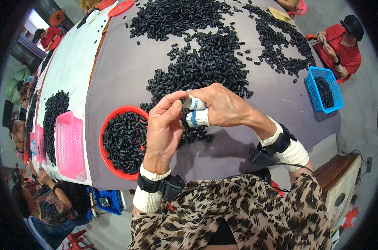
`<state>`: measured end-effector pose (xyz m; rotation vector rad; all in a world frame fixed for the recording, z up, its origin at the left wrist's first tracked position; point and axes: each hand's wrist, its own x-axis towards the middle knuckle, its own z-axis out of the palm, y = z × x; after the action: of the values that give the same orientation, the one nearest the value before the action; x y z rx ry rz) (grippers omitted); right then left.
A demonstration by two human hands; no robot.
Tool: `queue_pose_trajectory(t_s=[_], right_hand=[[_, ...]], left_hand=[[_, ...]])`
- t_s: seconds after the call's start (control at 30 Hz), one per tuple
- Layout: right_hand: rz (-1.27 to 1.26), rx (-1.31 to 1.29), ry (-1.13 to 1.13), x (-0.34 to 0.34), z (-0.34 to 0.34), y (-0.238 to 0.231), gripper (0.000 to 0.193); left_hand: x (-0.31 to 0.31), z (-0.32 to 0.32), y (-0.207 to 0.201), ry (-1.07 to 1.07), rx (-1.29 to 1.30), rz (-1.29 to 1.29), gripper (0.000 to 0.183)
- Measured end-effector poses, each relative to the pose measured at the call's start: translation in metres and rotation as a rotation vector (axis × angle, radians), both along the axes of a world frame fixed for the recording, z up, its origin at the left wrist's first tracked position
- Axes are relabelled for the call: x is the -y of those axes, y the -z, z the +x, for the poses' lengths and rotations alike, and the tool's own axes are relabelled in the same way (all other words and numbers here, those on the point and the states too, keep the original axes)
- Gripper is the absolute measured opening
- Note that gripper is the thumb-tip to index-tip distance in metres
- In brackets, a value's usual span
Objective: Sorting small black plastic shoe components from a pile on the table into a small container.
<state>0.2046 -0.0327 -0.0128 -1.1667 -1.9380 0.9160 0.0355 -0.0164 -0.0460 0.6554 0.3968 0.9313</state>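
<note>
My left hand (166, 125) and my right hand (228, 106) meet above the near part of the grey-covered table (122, 75). Between their fingertips is a small black plastic piece (186, 106), mostly covered by the fingers. Left thumb and forefinger pinch it from one side; the right fingers, wrapped in white cloth bands with blue stripes (197, 118), close on it from the other. Just beyond the hands spreads a large heap of short black cylindrical pieces (201, 71). Beside my left hand, a round red basin (103, 143) holds many similar pieces.
A blue basket (311, 85) with black pieces stands at the right edge, near a co-worker in red (343, 52). To the left, a pink basket (69, 143) stands by another black heap (55, 110). Another person (51, 204) sits at the lower left. A red lid (120, 8) lies farther back.
</note>
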Motion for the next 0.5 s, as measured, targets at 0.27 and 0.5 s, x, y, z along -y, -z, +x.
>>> queue_pose_trajectory(t_s=[0.27, 0.5], right_hand=[[-0.345, -0.303, 0.048, -0.021, 0.022, 0.000, 0.008], [-0.414, -0.419, 0.205, -0.035, 0.029, 0.012, 0.015]], left_hand=[[-0.012, -0.034, -0.008, -0.325, -0.343, 0.152, 0.029], [-0.014, -0.133, 0.044, -0.650, -0.887, 0.263, 0.023]])
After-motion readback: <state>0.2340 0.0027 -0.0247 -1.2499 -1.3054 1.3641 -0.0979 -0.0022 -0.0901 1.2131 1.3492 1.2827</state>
